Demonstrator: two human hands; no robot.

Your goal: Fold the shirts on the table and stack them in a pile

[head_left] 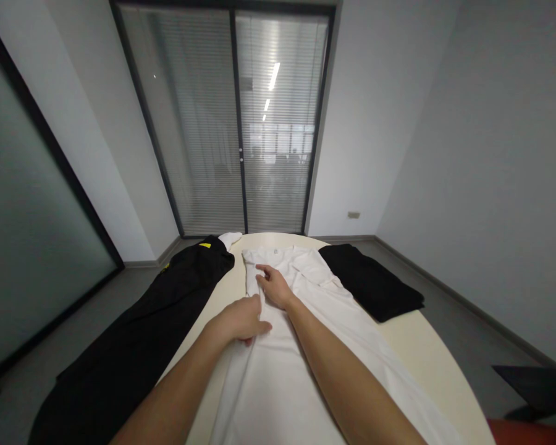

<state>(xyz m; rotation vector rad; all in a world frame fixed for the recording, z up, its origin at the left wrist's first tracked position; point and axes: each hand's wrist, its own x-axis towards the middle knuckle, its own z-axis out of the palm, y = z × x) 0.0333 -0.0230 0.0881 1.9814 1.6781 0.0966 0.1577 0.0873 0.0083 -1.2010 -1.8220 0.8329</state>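
A white shirt (296, 364) lies lengthwise over the table, its collar end at the far side and a folded part at the upper right. My right hand (274, 287) rests on the shirt near that far end, index finger and thumb stretched apart, holding nothing. Closer to me, my left hand (244, 318) is at the shirt's left edge. Its thumb sticks out over the cloth, apart from the fingers, which are partly hidden beneath the hand; no cloth shows pinched in it.
A black garment with yellow patches (167, 321) drapes along the table's left side, beside a small white cloth (231, 238). Folded black cloth (370, 281) lies on the right of the rounded, cream table (438, 355). Beyond stands a glass partition with blinds (278, 185).
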